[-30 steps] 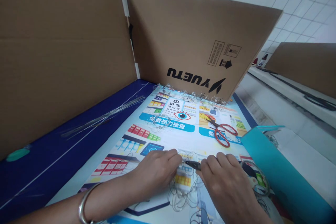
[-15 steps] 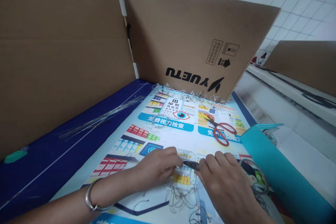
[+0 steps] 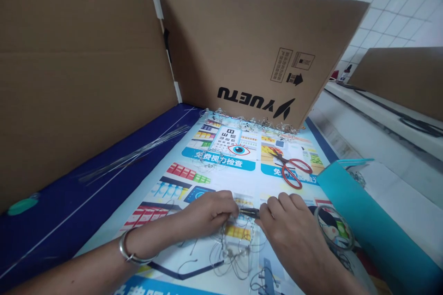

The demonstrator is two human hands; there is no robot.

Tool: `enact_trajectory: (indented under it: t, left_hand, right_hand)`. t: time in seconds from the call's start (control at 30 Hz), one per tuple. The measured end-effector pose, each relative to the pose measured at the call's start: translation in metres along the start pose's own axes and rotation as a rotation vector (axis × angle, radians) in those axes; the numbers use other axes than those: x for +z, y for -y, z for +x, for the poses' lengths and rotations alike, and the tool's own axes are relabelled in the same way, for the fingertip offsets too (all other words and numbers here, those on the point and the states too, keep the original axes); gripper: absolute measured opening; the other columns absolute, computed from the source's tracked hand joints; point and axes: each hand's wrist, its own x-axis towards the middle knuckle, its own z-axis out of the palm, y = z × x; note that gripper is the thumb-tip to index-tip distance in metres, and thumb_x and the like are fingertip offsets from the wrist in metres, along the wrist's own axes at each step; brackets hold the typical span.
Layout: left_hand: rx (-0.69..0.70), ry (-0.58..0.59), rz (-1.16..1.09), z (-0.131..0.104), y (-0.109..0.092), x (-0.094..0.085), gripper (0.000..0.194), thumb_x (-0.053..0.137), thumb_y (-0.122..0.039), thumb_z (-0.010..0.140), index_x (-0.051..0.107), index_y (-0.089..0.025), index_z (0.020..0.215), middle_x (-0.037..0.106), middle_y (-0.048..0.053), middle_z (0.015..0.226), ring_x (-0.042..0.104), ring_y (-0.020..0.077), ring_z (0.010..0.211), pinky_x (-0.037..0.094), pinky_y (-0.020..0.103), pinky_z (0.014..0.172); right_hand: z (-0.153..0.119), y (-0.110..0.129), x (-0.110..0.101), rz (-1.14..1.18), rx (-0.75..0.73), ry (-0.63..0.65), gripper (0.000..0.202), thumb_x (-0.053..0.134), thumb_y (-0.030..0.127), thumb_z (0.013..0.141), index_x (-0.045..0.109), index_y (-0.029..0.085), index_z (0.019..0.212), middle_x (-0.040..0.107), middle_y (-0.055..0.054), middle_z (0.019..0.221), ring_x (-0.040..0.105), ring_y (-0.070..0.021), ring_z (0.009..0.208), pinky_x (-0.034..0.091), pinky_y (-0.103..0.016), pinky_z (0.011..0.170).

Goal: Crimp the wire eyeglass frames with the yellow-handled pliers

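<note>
My right hand is closed around a pair of dark pliers, whose jaws point left. The tip of the pliers meets the fingers of my left hand, which are pinched together on thin wire. Below and between my hands hangs or lies a tangle of bent thin wire with small clear pieces; I cannot tell which strand the jaws touch. More looped wire lies near the front edge. The handles of the pliers are hidden in my right palm.
Red-handled scissors lie on the printed sheet. A wire coil sits beside a teal folded board at right. Straight wires lie at left. Cardboard panels stand behind, with small wire pieces along the base.
My left hand has shifted slightly left and up. The pliers in my right hand have turned a little, and their jaws now look slightly parted. The wire tangle has shifted slightly.
</note>
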Motion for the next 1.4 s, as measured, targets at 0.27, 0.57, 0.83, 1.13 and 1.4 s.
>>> enact_trajectory:
  t: [0.27,0.57,0.83,1.13,1.4]
  left_hand:
    - [0.017,0.047,-0.009,0.002,0.001,-0.002,0.031,0.038,0.002,0.073,0.061,-0.018,0.083,0.058,0.001,0.082,0.055,0.0108,0.077,0.041,0.018,0.069]
    - [0.046,0.065,0.020,0.001,0.003,-0.003,0.026,0.041,-0.003,0.079,0.061,-0.019,0.084,0.056,0.001,0.081,0.055,0.0105,0.074,0.042,0.018,0.067]
    - [0.082,0.134,-0.012,-0.003,0.007,-0.005,0.026,0.044,-0.004,0.080,0.061,-0.021,0.088,0.055,0.001,0.085,0.055,0.0102,0.075,0.043,0.019,0.068]
    - [0.087,0.159,-0.075,0.000,0.005,-0.007,0.027,0.044,-0.002,0.080,0.062,-0.019,0.089,0.056,0.002,0.085,0.056,0.0099,0.077,0.043,0.018,0.070]
    - [0.022,0.072,-0.088,0.000,0.004,-0.001,0.023,0.041,-0.005,0.081,0.056,-0.018,0.091,0.059,0.002,0.085,0.054,0.0119,0.079,0.041,0.020,0.070]
  right_hand:
    - [0.008,-0.005,-0.001,-0.018,-0.149,0.003,0.007,0.054,0.011,0.077,0.055,0.017,0.081,0.054,-0.005,0.077,0.044,-0.0200,0.072,0.028,-0.035,0.066]
    - [0.016,-0.002,-0.001,0.014,-0.194,0.048,0.005,0.059,0.013,0.074,0.056,0.016,0.075,0.053,-0.004,0.072,0.044,-0.0201,0.070,0.028,-0.034,0.063]
    - [0.015,-0.002,-0.009,0.003,-0.234,0.077,0.007,0.061,0.013,0.073,0.057,0.017,0.070,0.053,-0.004,0.067,0.043,-0.0187,0.066,0.025,-0.032,0.058]
    - [0.014,-0.002,-0.008,0.025,-0.232,0.066,0.009,0.061,0.013,0.073,0.056,0.017,0.067,0.052,-0.004,0.066,0.042,-0.0190,0.065,0.024,-0.033,0.058]
    - [0.011,-0.002,-0.007,0.027,-0.216,0.083,0.007,0.062,0.013,0.071,0.057,0.017,0.069,0.051,-0.004,0.065,0.042,-0.0199,0.065,0.023,-0.033,0.057]
